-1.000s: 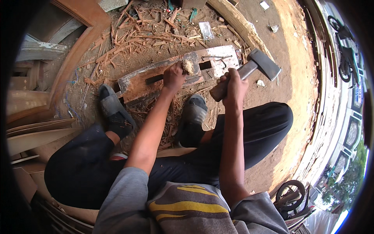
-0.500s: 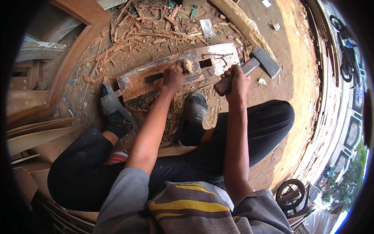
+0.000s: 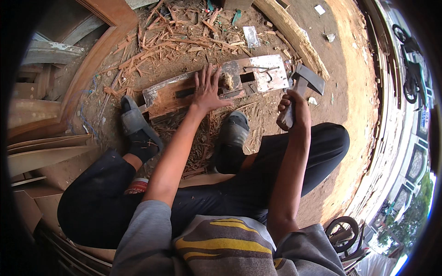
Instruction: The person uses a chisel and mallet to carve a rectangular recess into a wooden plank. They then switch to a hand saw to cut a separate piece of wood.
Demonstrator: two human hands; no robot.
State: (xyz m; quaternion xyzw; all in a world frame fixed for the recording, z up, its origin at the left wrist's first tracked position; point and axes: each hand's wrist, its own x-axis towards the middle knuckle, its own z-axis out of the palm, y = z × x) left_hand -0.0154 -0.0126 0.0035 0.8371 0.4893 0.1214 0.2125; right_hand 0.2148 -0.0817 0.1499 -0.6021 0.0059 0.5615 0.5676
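Slotted wooden block (image 3: 237,69): one, worn, partly white, lying on the ground (image 3: 338,108) at 12 o'clock from centre. Left hand (image 3: 207,92): over the block, fingers spread wide apart; contact cannot be told. Frayed tan lump (image 3: 228,81): just beside that hand, at its 2 o'clock. Right hand (image 3: 296,108): at 2 o'clock from centre, clamped on a hatchet (image 3: 309,79) by its handle, head toward 1 o'clock. Thin metal pieces (image 3: 261,68): on the block's white 3 o'clock end. Wood splinters (image 3: 177,42): scattered at 11 o'clock.

Sunlit dirt ground (image 3: 354,99) runs alongside long stacked planks (image 3: 381,106) at right.
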